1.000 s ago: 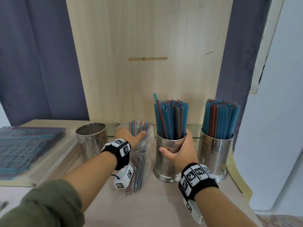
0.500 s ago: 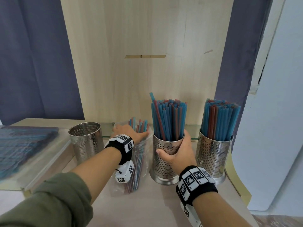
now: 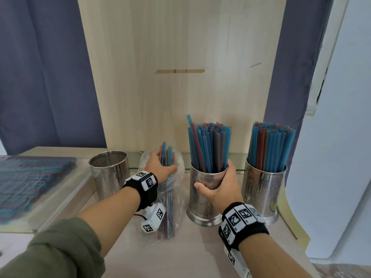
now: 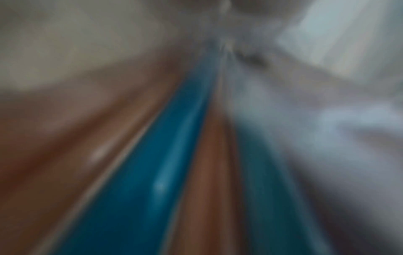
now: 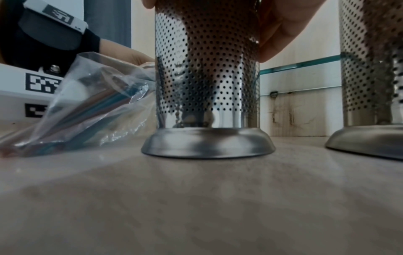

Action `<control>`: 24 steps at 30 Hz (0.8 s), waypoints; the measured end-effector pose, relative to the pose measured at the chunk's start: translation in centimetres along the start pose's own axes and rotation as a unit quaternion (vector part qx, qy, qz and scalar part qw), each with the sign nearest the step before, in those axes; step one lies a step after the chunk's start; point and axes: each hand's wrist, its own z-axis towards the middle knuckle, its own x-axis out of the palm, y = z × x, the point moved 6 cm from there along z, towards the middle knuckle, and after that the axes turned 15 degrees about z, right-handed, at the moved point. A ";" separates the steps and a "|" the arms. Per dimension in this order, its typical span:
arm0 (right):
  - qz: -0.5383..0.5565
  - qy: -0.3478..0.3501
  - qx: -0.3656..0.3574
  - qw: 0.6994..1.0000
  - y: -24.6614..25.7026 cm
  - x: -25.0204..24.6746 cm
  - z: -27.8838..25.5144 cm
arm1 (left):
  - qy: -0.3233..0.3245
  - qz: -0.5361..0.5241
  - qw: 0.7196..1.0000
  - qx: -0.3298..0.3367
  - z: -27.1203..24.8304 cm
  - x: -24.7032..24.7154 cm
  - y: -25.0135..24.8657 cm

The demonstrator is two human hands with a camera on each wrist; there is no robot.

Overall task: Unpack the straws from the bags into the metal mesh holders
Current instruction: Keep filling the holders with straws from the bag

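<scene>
A clear plastic bag (image 3: 176, 199) with several blue and red straws (image 3: 166, 157) leans upright on the table. My left hand (image 3: 160, 167) grips the straws near their tops at the bag's mouth. The left wrist view is blurred and shows only blue and red straws (image 4: 174, 155) close up. My right hand (image 3: 218, 189) grips the middle mesh holder (image 3: 202, 197), which is packed with straws (image 3: 208, 145). In the right wrist view that holder (image 5: 207, 77) stands flat on the table beside the bag (image 5: 91, 103). A full holder (image 3: 263, 189) stands at the right, an empty one (image 3: 109, 173) at the left.
A flat pack of blue straws (image 3: 30, 181) lies on a raised glass-topped ledge at the left. A wooden board (image 3: 180, 77) stands behind the holders, with dark curtains on both sides. A white wall (image 3: 341, 157) closes the right side.
My left hand has slid up the bag and closed round the straw tops, which now stick out higher. The right hand stays on the middle holder.
</scene>
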 end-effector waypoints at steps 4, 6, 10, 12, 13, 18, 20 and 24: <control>0.001 -0.001 -0.003 1.000 0.2 0.0 0.1 | -0.023 -0.048 0.998 0.026 0.1 -0.8 -0.3; 0.003 -0.002 -0.007 1.000 0.4 0.0 0.1 | -0.035 -0.056 0.996 0.051 -0.3 -1.4 -1.1; 0.004 0.000 -0.009 1.000 0.3 0.0 0.1 | -0.090 -0.076 0.984 0.132 -1.8 -3.3 -3.2; 0.009 -0.001 -0.010 1.000 0.4 0.0 0.1 | -0.115 -0.110 0.973 0.168 -2.7 -4.4 -4.1; 0.012 0.000 -0.009 1.000 0.4 0.0 0.1 | -0.123 -0.126 0.967 0.183 -3.2 -5.0 -4.6; 0.016 0.002 0.000 1.000 0.4 0.0 0.1 | -0.097 -0.152 0.961 0.209 -4.3 -6.1 -5.0; 0.016 0.003 0.005 1.000 0.3 0.1 0.1 | -0.090 -0.143 0.964 0.206 -4.5 -5.7 -4.4; 0.016 0.001 0.008 1.000 0.3 0.1 0.0 | -0.074 -0.101 0.975 0.185 -5.1 -4.4 -3.3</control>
